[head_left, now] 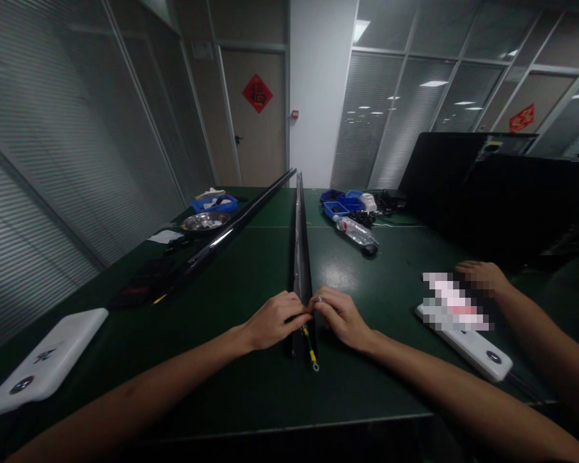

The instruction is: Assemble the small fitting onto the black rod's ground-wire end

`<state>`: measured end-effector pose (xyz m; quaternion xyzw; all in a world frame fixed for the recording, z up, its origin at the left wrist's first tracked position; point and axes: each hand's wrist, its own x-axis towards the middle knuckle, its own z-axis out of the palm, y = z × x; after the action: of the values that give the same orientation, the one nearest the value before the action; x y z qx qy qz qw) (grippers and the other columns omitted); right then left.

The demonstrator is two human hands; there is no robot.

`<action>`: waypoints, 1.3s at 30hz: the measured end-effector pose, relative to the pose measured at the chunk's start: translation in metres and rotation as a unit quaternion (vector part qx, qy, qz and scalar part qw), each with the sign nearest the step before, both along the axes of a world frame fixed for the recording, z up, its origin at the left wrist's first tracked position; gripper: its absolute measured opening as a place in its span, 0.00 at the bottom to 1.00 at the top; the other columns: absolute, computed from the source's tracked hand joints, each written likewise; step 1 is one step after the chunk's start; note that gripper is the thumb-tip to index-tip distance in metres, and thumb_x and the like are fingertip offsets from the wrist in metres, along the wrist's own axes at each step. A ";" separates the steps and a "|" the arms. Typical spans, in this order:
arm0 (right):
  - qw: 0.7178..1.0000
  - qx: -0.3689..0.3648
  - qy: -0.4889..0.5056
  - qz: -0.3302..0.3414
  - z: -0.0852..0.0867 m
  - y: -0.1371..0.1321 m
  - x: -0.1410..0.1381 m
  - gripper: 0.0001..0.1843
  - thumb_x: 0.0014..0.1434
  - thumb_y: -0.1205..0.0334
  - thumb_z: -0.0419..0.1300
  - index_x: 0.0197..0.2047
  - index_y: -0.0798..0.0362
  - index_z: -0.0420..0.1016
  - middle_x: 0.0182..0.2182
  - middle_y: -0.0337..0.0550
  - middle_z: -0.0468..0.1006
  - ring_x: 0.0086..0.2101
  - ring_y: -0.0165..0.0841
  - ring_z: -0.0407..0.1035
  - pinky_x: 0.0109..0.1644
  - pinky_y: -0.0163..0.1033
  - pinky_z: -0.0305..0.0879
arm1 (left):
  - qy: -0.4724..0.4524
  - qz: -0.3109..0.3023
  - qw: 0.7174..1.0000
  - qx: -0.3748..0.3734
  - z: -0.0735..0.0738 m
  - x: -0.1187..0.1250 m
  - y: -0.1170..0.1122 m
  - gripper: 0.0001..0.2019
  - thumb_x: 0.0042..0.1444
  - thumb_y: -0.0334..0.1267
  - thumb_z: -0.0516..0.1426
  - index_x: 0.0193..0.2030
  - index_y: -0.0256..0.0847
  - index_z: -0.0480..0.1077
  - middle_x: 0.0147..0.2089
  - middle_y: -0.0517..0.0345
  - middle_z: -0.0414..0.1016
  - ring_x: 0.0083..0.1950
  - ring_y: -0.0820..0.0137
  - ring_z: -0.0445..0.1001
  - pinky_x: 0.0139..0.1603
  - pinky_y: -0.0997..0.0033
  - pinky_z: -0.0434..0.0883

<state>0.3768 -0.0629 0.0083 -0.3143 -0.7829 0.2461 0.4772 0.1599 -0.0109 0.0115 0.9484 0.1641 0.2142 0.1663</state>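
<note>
Dark strip (299,251) lies lengthwise on the green table (251,389), near end close to the person, far end pointing toward the white column. At its near end a green-yellow wire (309,338) emerges below the fingers, ending in a yellow sleeve and ring terminal (315,367) directed toward the person.

Left hand (276,319): comes in from the lower left, forearm slanting up to the strip, back of hand upward. Fingers curled; thumb reaches across the strip, its tip by the wire's upper end.

Right hand (341,318): forearm enters from the lower right, wrist slightly raised, a ring on one finger. Fingers bent inward, index and thumb drawn together at the strip's right edge. Fingertips of both hands meet over the strip; they hide the contact point, so I cannot tell whether strip or wire is pinched.

To the left, second dark strip (231,235) lies diagonally, yellow at its near end; metal bowl (193,218) beside it. Bottle (356,234) lies right of the first strip, before blue bins (335,209). White device (45,360) at far left, similar device (477,350) at right. Another person's hand (480,276) rests near the latter, beside a pixelated patch.
</note>
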 end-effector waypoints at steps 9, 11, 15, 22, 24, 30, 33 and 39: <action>1.000 0.015 0.002 -0.017 0.001 0.000 -0.002 0.17 0.74 0.56 0.52 0.40 0.54 0.78 0.35 0.46 0.76 0.36 0.35 0.71 0.43 0.40 0.68 | 0.001 -0.002 1.000 0.000 -0.002 -0.001 0.001 0.15 0.74 0.39 0.48 0.45 0.37 0.75 0.43 0.52 0.76 0.46 0.65 0.72 0.52 0.64 0.67; 1.000 0.013 -0.001 -0.020 0.001 -0.001 -0.002 0.17 0.74 0.56 0.52 0.40 0.54 0.78 0.35 0.46 0.76 0.36 0.35 0.71 0.43 0.40 0.68 | 0.002 -0.002 1.000 -0.002 -0.001 -0.001 0.001 0.15 0.74 0.40 0.48 0.46 0.37 0.75 0.43 0.52 0.76 0.46 0.65 0.72 0.52 0.64 0.67; 1.000 0.010 0.001 -0.013 0.000 0.000 -0.001 0.18 0.74 0.56 0.51 0.39 0.54 0.77 0.34 0.45 0.75 0.35 0.34 0.70 0.42 0.40 0.67 | 0.001 0.001 1.000 -0.005 0.001 0.000 0.000 0.15 0.74 0.40 0.49 0.45 0.38 0.75 0.43 0.53 0.76 0.46 0.66 0.72 0.52 0.64 0.67; 1.000 -0.009 0.006 -0.005 -0.003 0.001 -0.001 0.18 0.75 0.55 0.50 0.39 0.54 0.76 0.33 0.42 0.71 0.32 0.33 0.68 0.38 0.38 0.66 | 0.002 0.003 1.000 -0.001 -0.002 -0.001 0.001 0.14 0.74 0.40 0.50 0.46 0.37 0.74 0.43 0.53 0.75 0.46 0.65 0.72 0.52 0.64 0.67; 1.000 -0.004 0.005 -0.011 -0.003 0.000 -0.001 0.18 0.75 0.55 0.50 0.39 0.54 0.76 0.33 0.43 0.72 0.32 0.33 0.68 0.38 0.38 0.66 | 0.002 0.001 1.000 0.005 -0.003 -0.001 0.001 0.14 0.74 0.40 0.49 0.45 0.37 0.74 0.42 0.53 0.75 0.46 0.66 0.72 0.52 0.63 0.67; 1.000 -0.005 0.003 -0.016 -0.002 -0.001 -0.002 0.17 0.74 0.56 0.52 0.39 0.54 0.77 0.34 0.44 0.74 0.34 0.33 0.69 0.40 0.38 0.65 | -0.001 -0.006 1.000 0.007 -0.002 -0.001 0.002 0.16 0.74 0.40 0.47 0.43 0.37 0.74 0.41 0.52 0.75 0.45 0.66 0.72 0.50 0.64 0.67; 1.000 -0.004 0.000 -0.016 -0.001 -0.001 -0.002 0.17 0.74 0.56 0.51 0.38 0.54 0.76 0.33 0.43 0.73 0.33 0.33 0.68 0.39 0.38 0.65 | -0.001 -0.003 1.000 0.002 -0.001 -0.001 0.001 0.16 0.74 0.40 0.47 0.42 0.37 0.74 0.42 0.53 0.75 0.45 0.66 0.72 0.51 0.64 0.67; 1.000 -0.002 0.004 -0.002 0.001 0.000 -0.002 0.20 0.75 0.54 0.49 0.38 0.54 0.75 0.32 0.43 0.72 0.32 0.32 0.68 0.38 0.38 0.66 | -0.001 -0.004 1.000 -0.001 0.001 -0.001 0.000 0.15 0.74 0.41 0.49 0.44 0.37 0.74 0.42 0.53 0.75 0.46 0.66 0.72 0.51 0.64 0.68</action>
<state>0.3751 -0.0631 0.0094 -0.3162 -0.7796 0.2483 0.4802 0.1591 -0.0110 0.0123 0.9488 0.1606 0.2140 0.1679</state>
